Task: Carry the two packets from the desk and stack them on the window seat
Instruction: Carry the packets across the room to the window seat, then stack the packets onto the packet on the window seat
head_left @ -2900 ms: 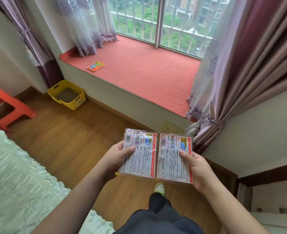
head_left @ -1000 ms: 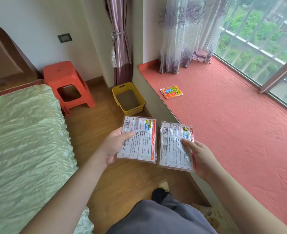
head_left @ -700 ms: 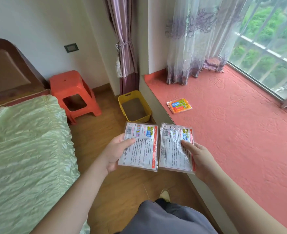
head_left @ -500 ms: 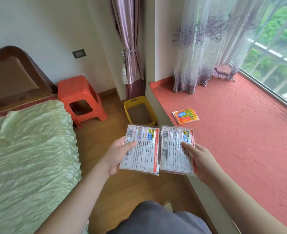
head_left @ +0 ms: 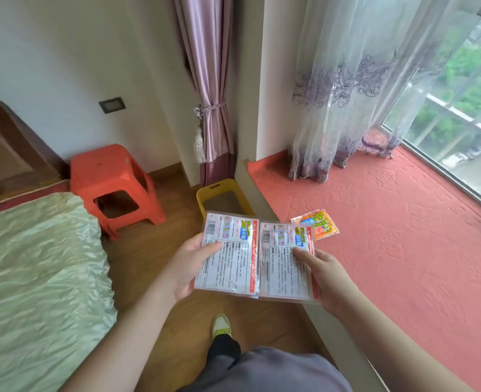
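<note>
Beside the window seat (head_left: 403,250), the person stands on the wooden floor with both arms held out in front. Farthest left lies the bed (head_left: 35,278), then the orange stool (head_left: 112,179) and the yellow bin (head_left: 222,193) against the base of the seat. The left hand (head_left: 188,267) grips the left packet (head_left: 228,256) by its left edge, thumb on the printed face and the other fingers underneath, out of sight. The right packet (head_left: 286,263) touches it edge to edge, so the two form one flat, nearly level sheet, long axes pointing away from the body. The right hand (head_left: 327,278) holds that second packet by its right edge, with its fingers (head_left: 304,253) pressed on top. Just past the far corner of the right packet, an orange sachet (head_left: 317,224) lies on the red cover of the seat.

The seat lies to the right of both hands, and the right packet already hangs over its front edge, while the left one is above the floor. The right hand is therefore the nearer, and it would probably set its packet down first, with the left packet then carried across and laid on top, long axes matched.
</note>
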`<move>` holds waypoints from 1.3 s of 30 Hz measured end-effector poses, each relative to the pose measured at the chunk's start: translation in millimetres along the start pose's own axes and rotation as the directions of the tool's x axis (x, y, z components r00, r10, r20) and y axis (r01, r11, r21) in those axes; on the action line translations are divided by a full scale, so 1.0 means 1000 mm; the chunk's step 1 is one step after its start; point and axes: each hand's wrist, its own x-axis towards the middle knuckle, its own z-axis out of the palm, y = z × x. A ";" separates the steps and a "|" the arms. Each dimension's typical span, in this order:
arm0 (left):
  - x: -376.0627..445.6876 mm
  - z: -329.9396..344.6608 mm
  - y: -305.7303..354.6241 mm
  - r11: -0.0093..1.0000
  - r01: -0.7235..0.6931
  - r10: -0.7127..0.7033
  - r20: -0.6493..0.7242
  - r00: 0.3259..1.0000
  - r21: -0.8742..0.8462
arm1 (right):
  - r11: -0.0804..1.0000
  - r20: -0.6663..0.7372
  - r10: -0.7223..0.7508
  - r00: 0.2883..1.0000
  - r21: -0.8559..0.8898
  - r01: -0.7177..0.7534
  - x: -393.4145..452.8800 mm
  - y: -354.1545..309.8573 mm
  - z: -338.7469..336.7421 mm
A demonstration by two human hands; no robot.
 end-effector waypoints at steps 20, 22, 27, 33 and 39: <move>0.150 -0.023 0.115 0.972 0.029 -0.082 0.222 0.972 0.234 | 0.994 -0.225 -0.024 0.974 0.098 0.047 0.081 -0.063 0.050; 0.164 -0.009 0.119 0.962 0.038 -0.106 0.246 0.964 0.269 | 0.989 -0.241 -0.014 0.970 0.138 0.048 0.087 -0.067 0.040; 0.204 0.034 0.128 0.942 0.072 -0.171 0.283 0.944 0.328 | 0.961 -0.260 0.003 0.966 0.269 0.069 0.109 -0.078 0.010; 0.260 0.089 0.137 0.931 0.090 -0.206 0.305 0.930 0.355 | 0.903 -0.284 0.007 0.959 0.413 0.116 0.140 -0.099 -0.028; 0.300 0.133 0.141 0.879 0.105 -0.273 0.310 0.911 0.465 | 0.879 -0.343 0.023 0.939 0.454 0.144 0.158 -0.108 -0.063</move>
